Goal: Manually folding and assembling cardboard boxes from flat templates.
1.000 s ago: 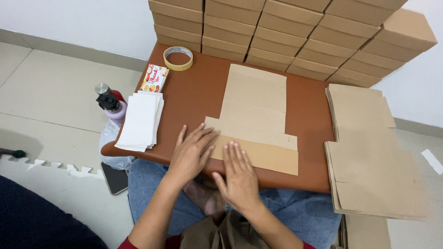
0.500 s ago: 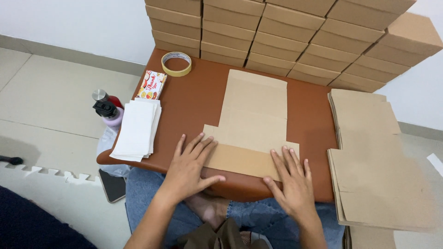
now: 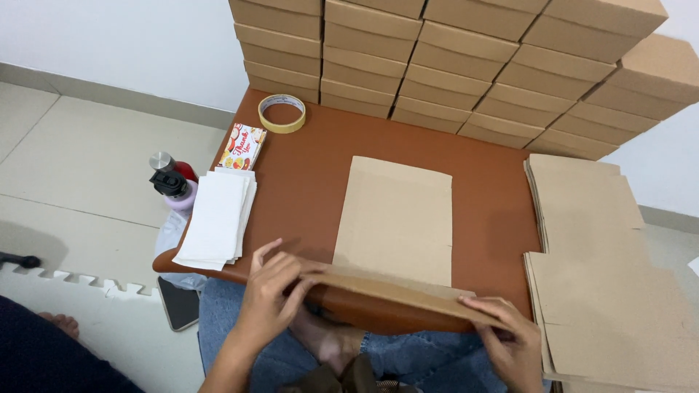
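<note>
Flat brown cardboard box blank (image 3: 397, 218) lying on the brown table (image 3: 313, 167) at its near edge, near flap raised, left hand (image 3: 271, 292) pinching the flap's left end, right hand (image 3: 510, 342) gripping its right end, white paper stack (image 3: 217, 218) left of the blank, tape roll (image 3: 282, 113) beyond.
</note>
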